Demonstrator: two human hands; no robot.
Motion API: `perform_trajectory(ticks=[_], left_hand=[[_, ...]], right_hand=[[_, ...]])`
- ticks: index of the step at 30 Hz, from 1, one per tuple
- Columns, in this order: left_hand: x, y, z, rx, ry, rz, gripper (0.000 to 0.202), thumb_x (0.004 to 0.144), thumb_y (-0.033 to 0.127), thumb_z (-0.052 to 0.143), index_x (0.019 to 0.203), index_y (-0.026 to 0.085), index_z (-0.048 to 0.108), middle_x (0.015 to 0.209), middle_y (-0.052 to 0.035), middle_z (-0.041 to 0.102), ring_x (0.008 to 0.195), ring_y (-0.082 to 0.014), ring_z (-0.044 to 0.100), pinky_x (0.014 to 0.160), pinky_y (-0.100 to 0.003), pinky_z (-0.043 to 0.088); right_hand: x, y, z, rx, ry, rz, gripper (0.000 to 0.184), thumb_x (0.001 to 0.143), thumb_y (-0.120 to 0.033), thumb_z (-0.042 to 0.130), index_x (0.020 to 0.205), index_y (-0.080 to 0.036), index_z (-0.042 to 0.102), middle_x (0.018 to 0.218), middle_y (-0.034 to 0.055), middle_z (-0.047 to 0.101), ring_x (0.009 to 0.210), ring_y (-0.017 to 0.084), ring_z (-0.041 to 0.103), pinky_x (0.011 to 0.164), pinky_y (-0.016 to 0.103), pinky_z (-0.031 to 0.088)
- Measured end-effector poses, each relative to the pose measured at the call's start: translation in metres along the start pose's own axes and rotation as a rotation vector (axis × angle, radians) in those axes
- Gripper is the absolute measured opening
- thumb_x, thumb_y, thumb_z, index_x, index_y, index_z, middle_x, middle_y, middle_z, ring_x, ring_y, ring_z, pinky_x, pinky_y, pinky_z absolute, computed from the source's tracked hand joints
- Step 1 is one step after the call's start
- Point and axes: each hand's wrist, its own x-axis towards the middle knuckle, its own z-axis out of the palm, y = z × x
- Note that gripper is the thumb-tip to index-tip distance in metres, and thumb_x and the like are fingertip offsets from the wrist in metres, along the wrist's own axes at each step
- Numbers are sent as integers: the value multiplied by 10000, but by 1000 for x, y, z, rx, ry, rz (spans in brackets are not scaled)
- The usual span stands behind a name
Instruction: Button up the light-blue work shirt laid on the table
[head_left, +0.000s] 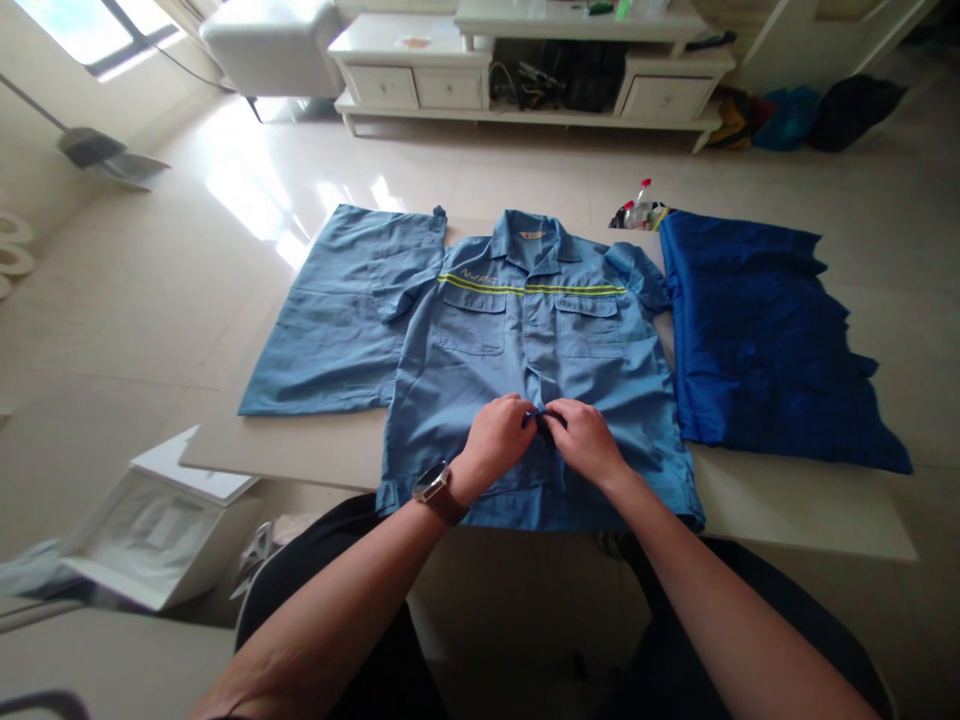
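A light blue short-sleeved work shirt lies front up on the low table, its collar away from me. Yellow stripes cross its chest above two flap pockets. Both my hands are at the front placket, in the lower half of the shirt. With closed fingers, my left hand pinches the placket edge. Just beside it, my right hand pinches the same edge, fingertips nearly touching the left ones. A small dark patch shows between the hands; any button there is hidden by my fingers. A watch is on my left wrist.
Folded light blue cloth lies left of the shirt, dark blue cloth to the right. Beneath them is the pale tabletop. A white box stands on the floor at left. Bottles show behind the table; a white cabinet stands farther back.
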Motion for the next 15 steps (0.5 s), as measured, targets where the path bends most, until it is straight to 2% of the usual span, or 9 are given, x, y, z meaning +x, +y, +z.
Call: perform_trajectory(ticks=[15], left_hand=[[-1,1,0,19,-6,15,221,943,195,551,972,203,770,930,-68,729,839,-195,673,780,-286,469]], right_hand=[[0,3,2,17,15,-6,189,944,-175,568,936,-204,754,1034,83,779,976,223,707,876,302,487]])
